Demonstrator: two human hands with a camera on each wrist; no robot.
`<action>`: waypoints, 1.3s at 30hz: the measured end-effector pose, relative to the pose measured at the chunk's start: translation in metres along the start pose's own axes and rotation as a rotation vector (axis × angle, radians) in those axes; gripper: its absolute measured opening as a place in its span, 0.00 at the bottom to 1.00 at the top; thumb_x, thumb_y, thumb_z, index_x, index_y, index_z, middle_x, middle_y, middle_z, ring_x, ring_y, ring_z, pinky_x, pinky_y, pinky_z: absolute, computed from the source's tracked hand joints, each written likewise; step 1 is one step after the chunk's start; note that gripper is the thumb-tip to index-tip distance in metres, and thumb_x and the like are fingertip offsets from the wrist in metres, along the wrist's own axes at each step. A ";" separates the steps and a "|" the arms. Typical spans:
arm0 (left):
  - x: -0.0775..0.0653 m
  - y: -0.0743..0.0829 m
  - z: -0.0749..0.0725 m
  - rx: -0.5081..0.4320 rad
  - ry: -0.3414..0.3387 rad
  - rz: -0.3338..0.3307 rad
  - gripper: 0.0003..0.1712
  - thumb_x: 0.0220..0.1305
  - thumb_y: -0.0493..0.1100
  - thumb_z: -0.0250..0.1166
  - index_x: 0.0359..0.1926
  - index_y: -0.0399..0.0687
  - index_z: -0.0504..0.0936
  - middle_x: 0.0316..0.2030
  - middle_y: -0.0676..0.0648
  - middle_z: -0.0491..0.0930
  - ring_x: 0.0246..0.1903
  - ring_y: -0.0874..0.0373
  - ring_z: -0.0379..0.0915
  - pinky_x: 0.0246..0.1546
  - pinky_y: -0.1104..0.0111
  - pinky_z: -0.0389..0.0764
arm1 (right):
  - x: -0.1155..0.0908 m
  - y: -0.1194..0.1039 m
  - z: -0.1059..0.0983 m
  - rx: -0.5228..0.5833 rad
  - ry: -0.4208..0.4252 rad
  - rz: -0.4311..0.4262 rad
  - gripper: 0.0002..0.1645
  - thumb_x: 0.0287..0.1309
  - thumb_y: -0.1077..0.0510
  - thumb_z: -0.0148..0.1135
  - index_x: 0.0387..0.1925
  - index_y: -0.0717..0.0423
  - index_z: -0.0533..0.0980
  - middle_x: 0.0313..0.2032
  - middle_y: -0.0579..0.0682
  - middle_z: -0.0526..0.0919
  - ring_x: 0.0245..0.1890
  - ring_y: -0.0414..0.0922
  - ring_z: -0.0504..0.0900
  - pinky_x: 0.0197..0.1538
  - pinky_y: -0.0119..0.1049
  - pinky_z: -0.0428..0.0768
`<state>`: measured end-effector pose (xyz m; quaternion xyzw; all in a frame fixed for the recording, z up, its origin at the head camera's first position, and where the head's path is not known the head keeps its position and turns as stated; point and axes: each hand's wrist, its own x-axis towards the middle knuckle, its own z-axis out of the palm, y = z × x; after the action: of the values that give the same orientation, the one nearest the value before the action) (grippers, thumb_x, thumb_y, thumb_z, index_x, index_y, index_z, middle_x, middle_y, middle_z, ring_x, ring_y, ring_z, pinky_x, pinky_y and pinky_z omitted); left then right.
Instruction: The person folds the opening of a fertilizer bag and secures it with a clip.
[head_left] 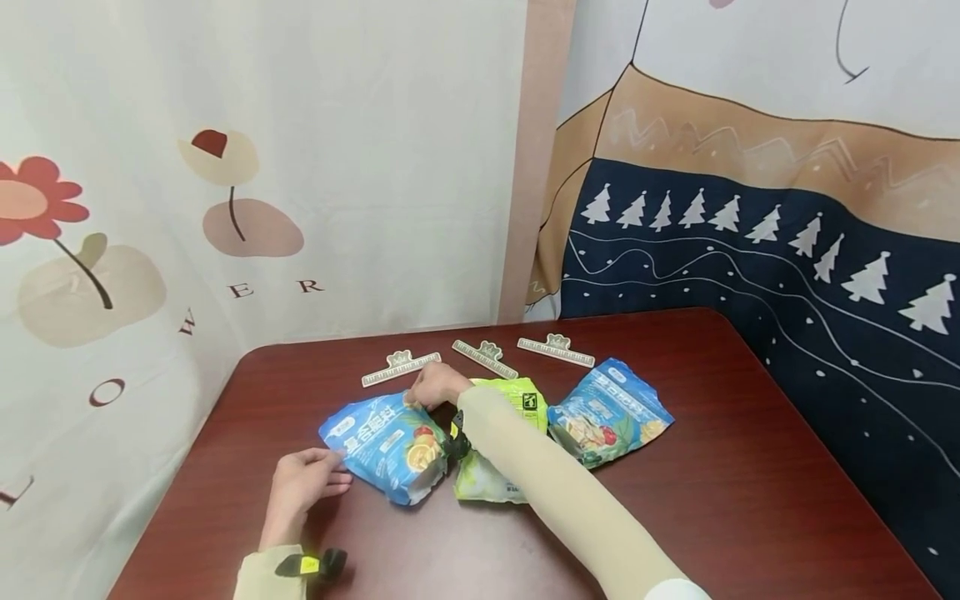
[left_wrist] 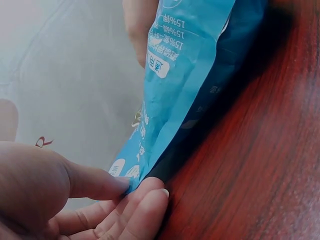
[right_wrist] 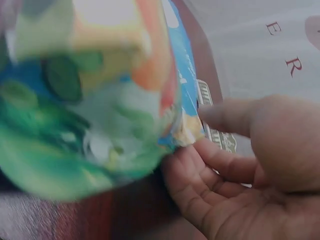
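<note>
A blue pouch (head_left: 375, 442) with fruit pictures lies tilted at the left of the table. My left hand (head_left: 303, 487) is at its left edge. In the left wrist view, the thumb and fingers of the left hand (left_wrist: 100, 200) pinch a corner of the blue pouch (left_wrist: 185, 65). Reaching across, my right hand (head_left: 438, 386) holds the pouch's upper right corner. The right wrist view has the right hand (right_wrist: 235, 165) with thumb and forefinger around that corner, while the printed pouch front (right_wrist: 95, 110) bulges close to the camera, blurred.
A yellow-green pouch (head_left: 487, 479) lies partly under the right forearm, beside a second blue pouch (head_left: 611, 408). Behind them are three pale ruler-like clips, at left (head_left: 401, 368), middle (head_left: 486, 358) and right (head_left: 557, 348). Printed curtains (head_left: 390, 167) hang behind the table (head_left: 712, 500).
</note>
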<state>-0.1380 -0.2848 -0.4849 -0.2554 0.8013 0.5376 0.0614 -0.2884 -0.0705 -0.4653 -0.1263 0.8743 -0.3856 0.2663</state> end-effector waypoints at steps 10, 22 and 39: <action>-0.001 0.002 0.000 0.007 0.002 -0.009 0.24 0.74 0.41 0.60 0.59 0.22 0.75 0.32 0.39 0.87 0.28 0.58 0.86 0.33 0.65 0.89 | -0.009 -0.007 0.004 -0.125 0.148 0.015 0.15 0.64 0.52 0.69 0.23 0.53 0.88 0.23 0.44 0.87 0.29 0.37 0.80 0.42 0.31 0.79; -0.003 0.008 0.000 -0.029 0.011 0.023 0.21 0.73 0.41 0.61 0.56 0.24 0.78 0.31 0.42 0.86 0.29 0.58 0.86 0.34 0.66 0.88 | -0.008 0.004 -0.004 0.062 0.129 -0.046 0.05 0.58 0.58 0.75 0.30 0.56 0.88 0.36 0.49 0.90 0.25 0.42 0.89 0.40 0.34 0.86; 0.001 0.026 -0.004 -0.118 0.047 0.091 0.21 0.71 0.45 0.66 0.56 0.31 0.81 0.32 0.47 0.87 0.31 0.60 0.86 0.37 0.70 0.88 | -0.020 0.021 -0.019 0.379 0.094 -0.172 0.03 0.62 0.63 0.70 0.34 0.59 0.84 0.36 0.51 0.87 0.30 0.44 0.88 0.38 0.38 0.89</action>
<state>-0.1509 -0.2816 -0.4621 -0.2345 0.7802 0.5799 0.0027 -0.2830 -0.0358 -0.4629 -0.1299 0.7837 -0.5699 0.2102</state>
